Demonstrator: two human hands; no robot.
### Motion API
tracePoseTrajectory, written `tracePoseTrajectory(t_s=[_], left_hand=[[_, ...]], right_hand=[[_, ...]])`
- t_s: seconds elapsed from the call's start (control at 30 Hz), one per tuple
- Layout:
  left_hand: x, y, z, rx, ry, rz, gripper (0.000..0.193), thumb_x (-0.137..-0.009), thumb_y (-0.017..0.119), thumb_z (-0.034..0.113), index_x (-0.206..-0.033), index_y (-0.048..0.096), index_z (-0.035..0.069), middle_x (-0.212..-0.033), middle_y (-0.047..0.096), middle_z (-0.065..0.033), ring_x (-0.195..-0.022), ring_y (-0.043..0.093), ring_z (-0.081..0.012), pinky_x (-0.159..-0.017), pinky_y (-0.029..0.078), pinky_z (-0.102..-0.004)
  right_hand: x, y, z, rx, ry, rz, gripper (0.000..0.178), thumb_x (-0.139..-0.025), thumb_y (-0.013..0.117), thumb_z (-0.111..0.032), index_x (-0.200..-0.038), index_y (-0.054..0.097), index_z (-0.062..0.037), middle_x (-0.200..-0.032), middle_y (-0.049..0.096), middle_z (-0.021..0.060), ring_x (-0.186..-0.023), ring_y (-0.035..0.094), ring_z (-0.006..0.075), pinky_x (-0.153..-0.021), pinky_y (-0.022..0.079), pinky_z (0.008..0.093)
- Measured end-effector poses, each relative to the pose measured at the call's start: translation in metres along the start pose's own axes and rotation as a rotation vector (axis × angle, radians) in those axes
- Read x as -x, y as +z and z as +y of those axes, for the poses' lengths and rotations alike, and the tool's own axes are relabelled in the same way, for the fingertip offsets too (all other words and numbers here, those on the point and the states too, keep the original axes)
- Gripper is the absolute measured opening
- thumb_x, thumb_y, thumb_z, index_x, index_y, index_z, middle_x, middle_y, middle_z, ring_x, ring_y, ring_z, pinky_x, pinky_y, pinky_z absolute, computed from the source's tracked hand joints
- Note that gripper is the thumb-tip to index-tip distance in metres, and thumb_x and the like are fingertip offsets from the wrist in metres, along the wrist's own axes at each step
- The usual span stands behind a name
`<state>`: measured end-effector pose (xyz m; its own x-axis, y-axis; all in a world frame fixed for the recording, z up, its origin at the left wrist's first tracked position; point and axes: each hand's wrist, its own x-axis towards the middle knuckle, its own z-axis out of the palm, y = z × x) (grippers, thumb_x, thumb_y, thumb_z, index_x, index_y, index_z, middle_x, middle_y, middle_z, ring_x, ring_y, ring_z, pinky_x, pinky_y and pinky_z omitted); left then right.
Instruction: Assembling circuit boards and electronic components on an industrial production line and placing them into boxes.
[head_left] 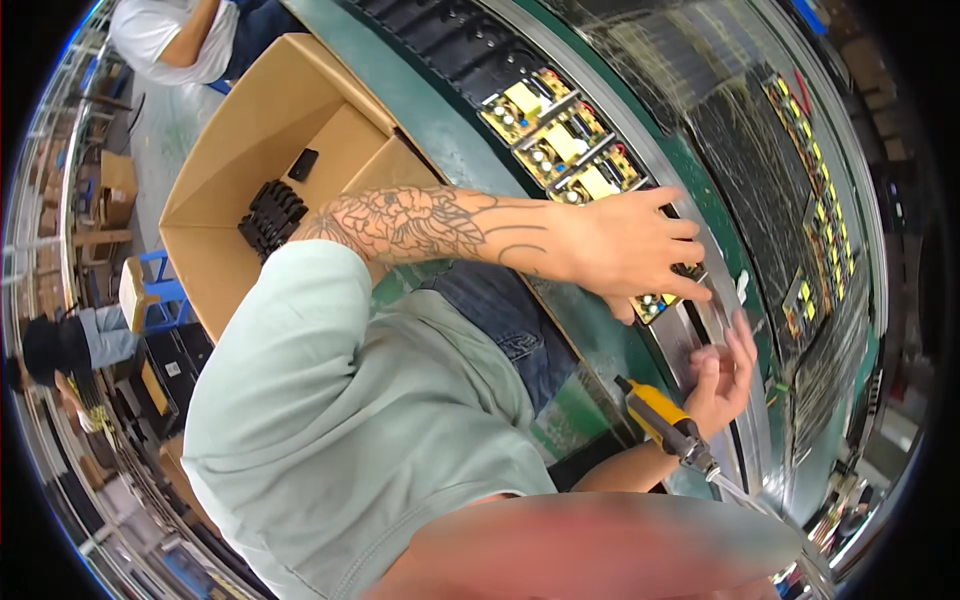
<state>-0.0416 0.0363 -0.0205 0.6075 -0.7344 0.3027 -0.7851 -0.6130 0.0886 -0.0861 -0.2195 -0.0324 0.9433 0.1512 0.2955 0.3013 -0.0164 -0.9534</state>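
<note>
My left hand (645, 245), on a tattooed forearm, reaches over a row of small circuit boards. Its fingers are spread and slightly blurred, and the palm hides part of the row. Beneath its fingertips, a circuit board (655, 304) partly shows; whether they press on it I cannot tell. Other circuit boards (563, 143) with yellow transformers sit farther up the row. My right hand (722, 378) is beside the metal rail, fingers raised and apart, with nothing visible in them. A yellow and black power screwdriver (660, 415) on a hose overlaps my right wrist, apart from the fingers.
An open cardboard box (225, 190) at my left holds black plastic parts (272, 218). Black trays (440, 45) run toward the far end. Beyond the metal rail (690, 335), more boards (825, 225) lie on a dark surface. Another person (175, 40) sits at far left.
</note>
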Motion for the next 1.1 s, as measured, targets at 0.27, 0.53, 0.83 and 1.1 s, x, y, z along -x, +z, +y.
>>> tracePoseTrajectory(t_s=[0.27,0.53,0.83,1.1], left_hand=[[0.024,-0.012,-0.028,-0.052,0.034,-0.011,0.083,-0.064,0.080,0.055,-0.136,0.051,0.028,-0.129,0.053,-0.0043,-0.135,0.042,-0.0229,-0.106,0.035,-0.0446],[0.073,-0.026,-0.054,-0.141,-0.219,0.042,0.067,-0.082,0.053,0.073,-0.127,0.060,0.024,-0.140,0.054,-0.0038,-0.141,0.039,-0.0256,-0.116,0.026,-0.0511],[0.129,-0.033,-0.084,-0.347,-0.507,0.209,0.044,-0.096,0.058,0.039,-0.136,0.059,0.021,-0.150,0.047,-0.0037,-0.142,0.038,-0.0265,-0.114,0.032,-0.0438],[0.250,-0.030,-0.048,-0.190,-0.893,0.603,0.036,-0.091,0.063,0.009,-0.126,0.061,0.006,-0.127,0.061,-0.0102,-0.111,0.059,-0.0245,-0.091,0.049,-0.0349]], right_hand=[[0.015,-0.024,0.011,0.194,0.158,0.011,0.024,-0.084,0.064,0.001,-0.108,0.066,0.0023,-0.107,0.070,0.0163,-0.081,0.064,0.0161,-0.071,0.050,0.0233],[0.018,-0.029,0.018,0.148,0.131,0.034,0.026,-0.082,0.066,0.006,-0.107,0.067,0.0026,-0.096,0.071,0.0151,-0.082,0.067,0.0180,-0.071,0.052,0.0241],[0.015,-0.024,0.022,0.166,0.057,-0.011,0.022,-0.087,0.063,0.004,-0.109,0.067,0.0033,-0.094,0.072,0.0154,-0.073,0.062,0.0149,-0.072,0.052,0.0249],[0.006,-0.007,0.003,0.023,0.241,0.068,0.023,-0.080,0.066,0.009,-0.102,0.069,0.0039,-0.092,0.072,0.0138,-0.075,0.064,0.0134,-0.066,0.048,0.0190]])
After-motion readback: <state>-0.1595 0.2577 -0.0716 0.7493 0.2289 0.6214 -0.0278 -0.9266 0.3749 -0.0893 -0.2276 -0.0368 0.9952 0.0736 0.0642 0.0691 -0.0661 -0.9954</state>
